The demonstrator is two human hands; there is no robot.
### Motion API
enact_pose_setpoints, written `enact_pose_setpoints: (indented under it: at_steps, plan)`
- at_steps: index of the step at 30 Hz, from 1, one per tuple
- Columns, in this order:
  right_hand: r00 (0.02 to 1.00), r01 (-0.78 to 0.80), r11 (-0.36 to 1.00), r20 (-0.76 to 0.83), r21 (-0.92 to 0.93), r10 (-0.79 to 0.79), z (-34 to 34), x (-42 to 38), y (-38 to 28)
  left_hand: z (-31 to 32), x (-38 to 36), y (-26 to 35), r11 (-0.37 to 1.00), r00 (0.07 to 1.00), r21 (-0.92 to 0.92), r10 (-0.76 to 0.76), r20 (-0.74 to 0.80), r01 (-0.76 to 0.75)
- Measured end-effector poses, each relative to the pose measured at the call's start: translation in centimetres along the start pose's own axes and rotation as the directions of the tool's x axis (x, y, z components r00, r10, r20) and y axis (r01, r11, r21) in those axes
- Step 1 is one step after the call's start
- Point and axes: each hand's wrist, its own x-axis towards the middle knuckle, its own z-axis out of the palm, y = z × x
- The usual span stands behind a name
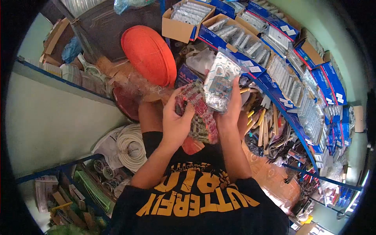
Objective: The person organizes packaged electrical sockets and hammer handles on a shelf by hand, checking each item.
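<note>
My left hand is closed on a knitted cloth in mottled grey, red and pink, which hangs down over my lap. Beside it, my right hand grips a clear plastic packet with a white and silver item inside, held upright by its right edge and lower end. The packet's lower left side meets the cloth. Most fingertips of my right hand are hidden behind the packet.
Blue shelves at the right carry open boxes of wrapped silvery packets. A round orange object stands ahead. Wooden-handled tools lie below the shelves. Coiled white hose is at the left, near a lower shelf with a green rack.
</note>
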Motion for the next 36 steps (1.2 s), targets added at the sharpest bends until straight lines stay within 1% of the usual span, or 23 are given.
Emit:
enact_pose_setpoints:
  at_steps: [2,5,7,9,11,12,14,16,18,20,22,23,24,25,26,28,29,30,32,33,34,35,36]
  plan:
    - [0.999,0.033,0.999,-0.001,-0.039,-0.033,-0.1,-0.2,-0.2,0.0,0.2,-0.2,0.983,0.99,-0.147,-0.123,-0.067,0.112]
    - [0.999,-0.011,1.0,0.035,0.018,0.01,0.0,-0.5,-0.5,-0.1,1.0,0.2,0.981,0.989,-0.157,-0.128,-0.075,0.115]
    - [0.99,0.134,0.982,-0.015,-0.132,-0.137,0.3,-0.4,-0.5,-0.2,1.4,0.5,0.972,0.985,-0.199,-0.147,-0.09,0.127]
    - [0.989,0.141,0.977,-0.008,-0.159,-0.144,0.6,-0.3,-0.9,-0.3,1.6,0.6,0.961,0.98,-0.239,-0.166,-0.107,0.137]
    - [0.992,0.116,0.979,-0.023,-0.166,-0.121,0.8,-0.6,-1.1,-0.1,1.5,0.6,0.906,0.96,-0.404,-0.215,-0.179,0.127]
    - [0.993,0.114,0.98,-0.023,-0.166,-0.119,1.0,-0.7,-1.0,0.1,1.4,0.5,0.906,0.96,-0.403,-0.215,-0.181,0.127]
    - [0.989,0.144,0.989,-0.023,-0.044,-0.145,1.5,-1.1,-0.8,0.7,0.6,0.2,0.989,0.958,-0.138,-0.082,-0.275,0.045]
    - [0.986,0.148,0.987,-0.064,-0.069,-0.152,1.4,-1.2,-1.1,1.3,-0.8,-1.7,0.991,0.969,-0.137,-0.034,-0.245,0.0]
    - [0.981,0.151,0.984,-0.106,-0.095,-0.161,1.5,-1.5,-1.2,2.0,-1.7,-2.4,1.0,0.959,0.009,0.031,-0.281,-0.03]
    - [0.984,0.107,0.993,-0.139,-0.052,-0.113,1.6,-1.8,-1.4,2.1,-2.0,-2.4,1.0,0.971,0.021,0.023,-0.239,-0.019]
    - [0.979,0.133,0.991,-0.151,-0.026,-0.135,1.7,-1.9,-1.1,2.1,-2.2,-2.8,0.985,0.975,-0.171,-0.067,-0.212,0.03]
    - [0.982,0.09,0.996,-0.169,0.007,-0.087,1.8,-1.9,-1.1,2.2,-2.2,-2.8,0.984,0.975,-0.173,-0.067,-0.21,0.03]
    - [0.982,0.046,0.998,-0.184,0.043,-0.037,1.9,-1.9,-1.1,2.2,-2.1,-2.7,0.954,0.97,-0.281,-0.158,-0.185,0.102]
    - [0.995,0.033,0.998,-0.098,0.056,-0.027,0.8,-1.3,-0.4,2.2,-2.1,-2.6,0.908,0.958,-0.383,-0.246,-0.151,0.173]
    - [0.995,0.033,0.998,-0.095,0.058,-0.027,0.5,-1.0,-0.2,2.2,-2.2,-2.7,0.908,0.958,-0.382,-0.243,-0.152,0.17]
    - [0.999,-0.048,0.99,0.027,0.132,0.045,0.2,-0.5,0.0,2.6,-2.1,-1.9,0.934,0.982,-0.349,-0.135,-0.135,0.08]
    - [0.997,-0.055,0.995,0.063,0.085,0.05,-0.4,-0.3,0.3,2.5,-2.0,-1.3,0.993,0.995,-0.101,0.046,-0.083,-0.054]
    - [0.997,-0.054,0.995,0.063,0.085,0.049,-0.1,-0.4,0.2,2.1,-1.5,-1.3,0.993,0.996,-0.102,0.046,-0.082,-0.055]
    - [0.998,0.001,1.0,0.062,-0.01,0.0,0.9,-0.8,-0.1,1.4,-0.6,-1.6,0.951,0.956,-0.123,0.292,0.036,-0.285]
    - [0.998,0.002,1.0,0.06,-0.012,-0.001,1.3,-1.0,-0.4,1.3,-0.3,-0.8,0.961,0.97,-0.141,0.243,0.026,-0.237]
    - [0.995,-0.007,0.999,0.104,-0.034,0.01,1.8,-1.1,-0.8,0.7,-0.1,-0.1,0.961,0.97,-0.143,0.243,0.026,-0.237]
    - [0.989,-0.014,0.998,0.147,-0.055,0.022,2.2,-1.2,-1.1,0.1,0.2,0.6,0.909,0.92,0.143,0.389,0.045,-0.391]
    - [0.989,-0.012,0.998,0.148,-0.055,0.02,2.1,-1.2,-1.4,-0.2,0.4,0.9,0.756,0.85,0.411,0.516,0.105,-0.509]
